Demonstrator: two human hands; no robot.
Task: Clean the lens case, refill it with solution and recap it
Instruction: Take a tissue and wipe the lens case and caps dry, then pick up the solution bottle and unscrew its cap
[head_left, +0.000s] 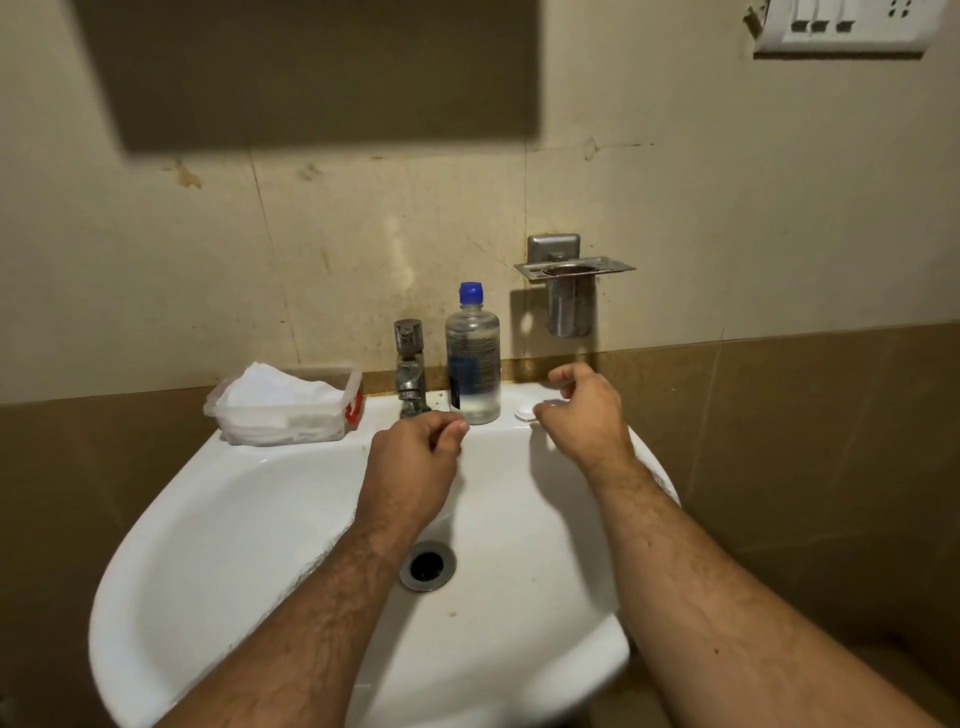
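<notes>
Small white round-capped plastic lens case (535, 409) sits on back ledge of white ceramic sink (249, 499), toward ledge's R end, just R of clear solution bottle w/ blue cap (472, 358). Only L cap plainly visible; the other lobe mostly hidden under R hand (584, 413), so long axis looks to run L–R along the ledge, judged not confirmed. R hand is directly over case, fingers curled downward, tips at or just above it; contact can't be told, nothing clearly pinched. L hand (415, 457) hangs over basin near front edge of ledge, in front of steel tap (410, 369), fingers curled in loosely, thumb against index, holding nothing visible. Key relation: case lies immediately below and slightly L of R fingertips, so R hand is much nearer; L hand is a bottle-width away across the ledge. Judgement: task at start, caps still on, bottle capped. Tissue tub (283, 410) at ledge's L end, untouched.
</notes>
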